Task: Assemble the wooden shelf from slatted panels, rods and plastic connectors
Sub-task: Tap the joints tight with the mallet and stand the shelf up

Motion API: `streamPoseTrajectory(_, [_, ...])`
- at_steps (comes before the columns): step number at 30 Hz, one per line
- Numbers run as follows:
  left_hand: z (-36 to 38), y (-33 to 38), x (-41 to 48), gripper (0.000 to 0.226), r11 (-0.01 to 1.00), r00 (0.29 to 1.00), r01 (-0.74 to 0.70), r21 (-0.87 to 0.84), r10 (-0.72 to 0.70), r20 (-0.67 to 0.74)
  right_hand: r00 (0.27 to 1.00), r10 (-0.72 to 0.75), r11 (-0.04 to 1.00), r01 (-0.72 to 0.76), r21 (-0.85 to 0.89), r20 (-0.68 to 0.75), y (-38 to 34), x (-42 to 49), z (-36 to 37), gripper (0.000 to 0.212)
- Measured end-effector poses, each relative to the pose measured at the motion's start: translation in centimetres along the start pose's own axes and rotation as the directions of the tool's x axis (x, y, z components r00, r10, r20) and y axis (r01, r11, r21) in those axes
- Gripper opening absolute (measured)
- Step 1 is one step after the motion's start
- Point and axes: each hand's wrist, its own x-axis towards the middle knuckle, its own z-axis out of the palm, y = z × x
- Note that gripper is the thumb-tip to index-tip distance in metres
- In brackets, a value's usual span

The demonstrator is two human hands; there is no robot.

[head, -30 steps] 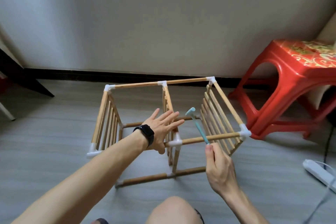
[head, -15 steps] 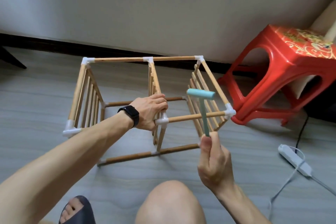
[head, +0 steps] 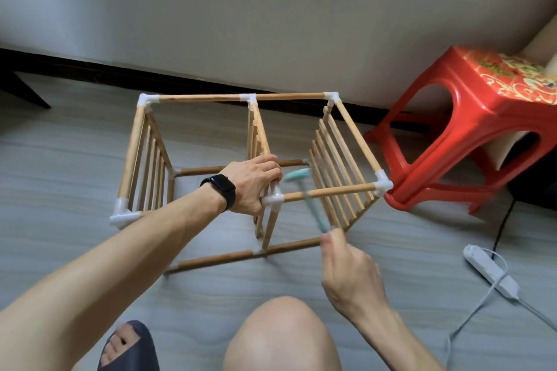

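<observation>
The wooden shelf frame [head: 208, 97] lies on its side on the floor, with three slatted panels joined by rods and white plastic connectors. My left hand [head: 251, 182], a black watch on its wrist, grips the top of the middle slatted panel [head: 256, 132] just behind the near white connector [head: 272, 199]. My right hand [head: 349, 268] holds a small teal mallet [head: 307, 194] by the handle end. The mallet is blurred, its head just right of the left hand's knuckles and above the near rod [head: 331, 192].
A red plastic stool [head: 470, 117] stands close to the frame's right corner. A white power strip [head: 489, 272] and its cable lie on the floor at right. My knee [head: 280, 337] and a dark slipper [head: 129, 346] are at the bottom. The wall runs behind the frame.
The mallet has swung down and to the left, from upright to tilted toward the middle connector, and is motion-blurred. My left hand went from open to gripping the middle panel and stays there.
</observation>
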Motion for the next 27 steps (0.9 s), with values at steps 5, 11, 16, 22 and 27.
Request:
streamPoseTrajectory(5, [-0.1, -0.1, -1.3, 0.064, 0.999, 0.999, 0.007, 0.033, -0.009, 0.045, 0.994, 0.102, 0.988, -0.096, 0.120, -0.040, 0.4, 0.5, -1.7, 0.034])
streamPoseTrajectory(11, [-1.7, -1.0, -4.6, 0.086, 0.938, 0.966, -0.163, 0.304, 0.090, 0.241, 0.928, 0.332, 0.930, -0.291, 0.226, -0.171, 4.4, 0.2, -2.9, 0.031])
streamPoseTrajectory(16, [-3.6, 3.0, -2.0, 0.104, 0.958, 0.993, -0.083, 0.273, 0.058, 0.099, 0.886, 0.442, 0.876, -0.392, 0.280, -0.143, 6.0, -2.5, -2.0, 0.029])
streamPoseTrajectory(22, [-0.5, 9.9, 4.7, 0.141, 0.974, 0.967, -0.163, 0.156, 0.126, 0.221, 0.896, 0.440, 0.860, -0.402, 0.315, -0.059, 5.8, -6.0, -2.5, 0.033])
streamPoseTrajectory(27, [1.4, 11.6, 7.3, 0.113, 0.957, 0.969, -0.161, 0.241, 0.106, 0.224, 0.915, 0.401, 0.890, -0.380, 0.251, -0.036, 6.5, -7.4, -3.3, 0.041])
